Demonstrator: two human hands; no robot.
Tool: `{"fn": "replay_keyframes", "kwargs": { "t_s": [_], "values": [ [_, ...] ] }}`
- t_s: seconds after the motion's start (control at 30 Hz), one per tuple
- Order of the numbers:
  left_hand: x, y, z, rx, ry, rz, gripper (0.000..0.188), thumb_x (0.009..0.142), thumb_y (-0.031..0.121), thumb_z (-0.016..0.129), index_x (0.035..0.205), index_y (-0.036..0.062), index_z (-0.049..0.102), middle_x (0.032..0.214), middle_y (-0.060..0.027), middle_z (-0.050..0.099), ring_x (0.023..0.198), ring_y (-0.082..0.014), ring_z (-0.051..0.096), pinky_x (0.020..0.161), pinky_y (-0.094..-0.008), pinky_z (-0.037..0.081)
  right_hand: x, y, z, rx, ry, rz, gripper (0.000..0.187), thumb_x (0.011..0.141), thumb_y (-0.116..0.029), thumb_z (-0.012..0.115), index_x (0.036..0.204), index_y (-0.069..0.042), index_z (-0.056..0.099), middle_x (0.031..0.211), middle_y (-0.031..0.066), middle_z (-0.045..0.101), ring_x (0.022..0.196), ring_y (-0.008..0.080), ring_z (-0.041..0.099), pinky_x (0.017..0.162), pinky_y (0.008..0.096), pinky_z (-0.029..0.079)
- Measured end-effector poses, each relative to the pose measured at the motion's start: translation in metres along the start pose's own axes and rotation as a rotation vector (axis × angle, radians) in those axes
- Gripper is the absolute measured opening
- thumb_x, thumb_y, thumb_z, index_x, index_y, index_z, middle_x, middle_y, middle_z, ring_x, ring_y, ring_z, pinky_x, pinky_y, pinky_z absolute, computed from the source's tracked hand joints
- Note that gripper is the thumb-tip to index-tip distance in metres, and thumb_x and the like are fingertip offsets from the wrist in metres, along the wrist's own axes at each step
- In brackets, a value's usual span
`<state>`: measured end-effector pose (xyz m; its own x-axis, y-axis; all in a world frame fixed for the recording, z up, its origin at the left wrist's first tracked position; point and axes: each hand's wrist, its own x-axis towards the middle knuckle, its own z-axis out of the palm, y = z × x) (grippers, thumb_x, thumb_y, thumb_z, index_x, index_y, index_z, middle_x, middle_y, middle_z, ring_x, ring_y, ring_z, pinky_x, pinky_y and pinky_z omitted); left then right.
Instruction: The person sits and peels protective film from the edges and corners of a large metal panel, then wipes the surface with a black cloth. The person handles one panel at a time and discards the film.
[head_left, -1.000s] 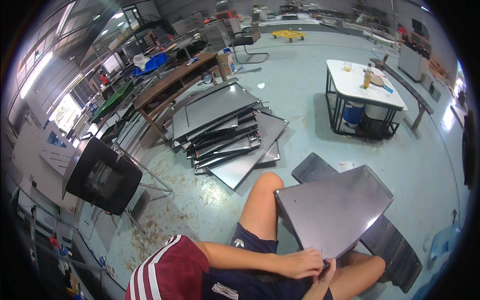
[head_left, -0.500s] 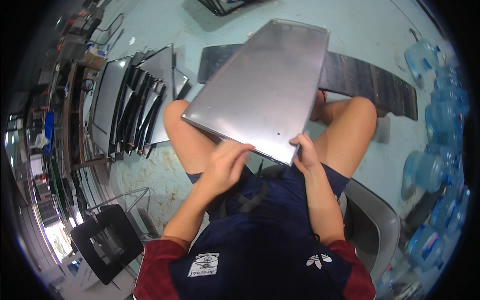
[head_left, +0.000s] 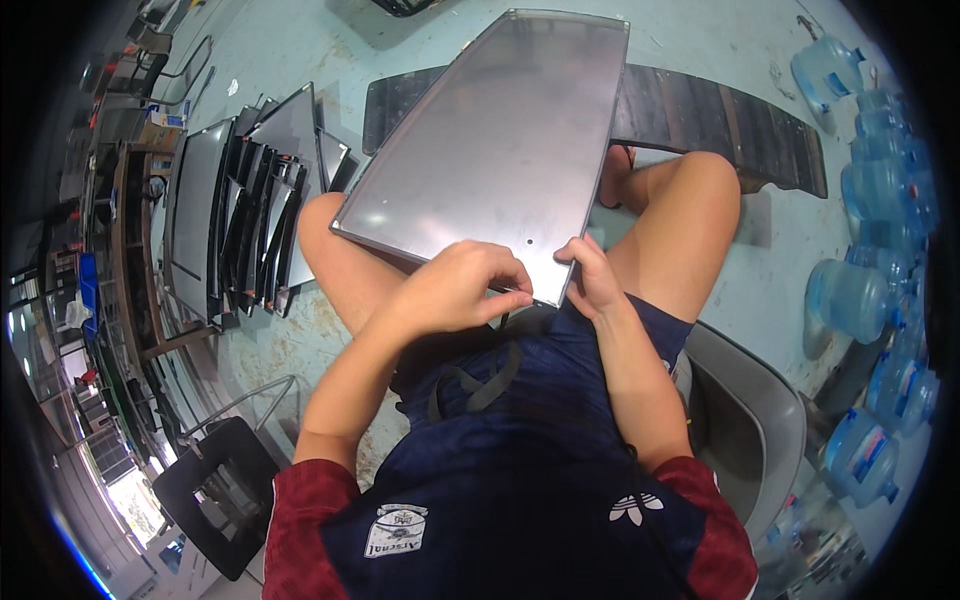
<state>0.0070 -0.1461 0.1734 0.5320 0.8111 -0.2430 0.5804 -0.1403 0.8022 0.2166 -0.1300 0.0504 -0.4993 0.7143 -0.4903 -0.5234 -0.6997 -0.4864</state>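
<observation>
A large flat grey display panel [head_left: 480, 140] with a thin dark frame lies tilted over my lap, its far end over a dark board. My right hand [head_left: 592, 277] grips the panel's right edge by the near corner, thumb on the top face. Along the near edge, close to that corner, my left hand [head_left: 465, 285] is closed, with thumb and fingertips pinched together at the rim. What is between those fingertips, if anything, is too small to make out. A small dark dot shows on the panel's surface near my hands.
Beyond my knees a long dark board [head_left: 715, 120] stretches across the floor. Several similar panels [head_left: 255, 200] lean in a stack at the left. Clear blue water jugs [head_left: 845, 300] line the right. A grey plastic chair [head_left: 755, 420] and a black-seated chair [head_left: 215, 500] stand close by.
My left hand has slid right along the panel's near edge toward the corner, its fingers now more curled. The right hand keeps its grip. The whole view has shifted slightly.
</observation>
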Motion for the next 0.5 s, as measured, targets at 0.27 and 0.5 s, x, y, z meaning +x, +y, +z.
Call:
{"fn": "replay_keyframes", "kwargs": {
  "t_s": [0.27, 0.5],
  "values": [
    [0.044, -0.009, -0.037, -0.017, -0.464, -0.037, 0.017, 0.089, 0.018, 0.074, 0.096, 0.002, 0.078, 0.085, -0.0137, 0.076, 0.081, -0.0252, 0.074, 0.074, -0.0353, 0.057, 0.002, 0.002, -0.001, 0.006, 0.002, 0.007, 0.041, 0.085, -0.005, 0.055, 0.126, -0.002, 0.055, 0.112, 0.0091, 0.062, 0.103, 0.0209, 0.063, 0.091, 0.0367, 0.053],
    [0.052, -0.005, -0.04, 0.05, -0.541, -0.068, 0.018, 0.092, 0.018, 0.069, 0.097, 0.0016, 0.077, 0.085, -0.0144, 0.076, 0.082, -0.0272, 0.074, 0.074, -0.0364, 0.056, 0.001, 0.001, -0.003, -0.014, -0.034, 0.034, 0.044, 0.086, -0.007, 0.056, 0.13, -0.004, 0.054, 0.116, 0.0071, 0.059, 0.109, 0.0194, 0.057, 0.095, 0.038, 0.048]
  ]
}}
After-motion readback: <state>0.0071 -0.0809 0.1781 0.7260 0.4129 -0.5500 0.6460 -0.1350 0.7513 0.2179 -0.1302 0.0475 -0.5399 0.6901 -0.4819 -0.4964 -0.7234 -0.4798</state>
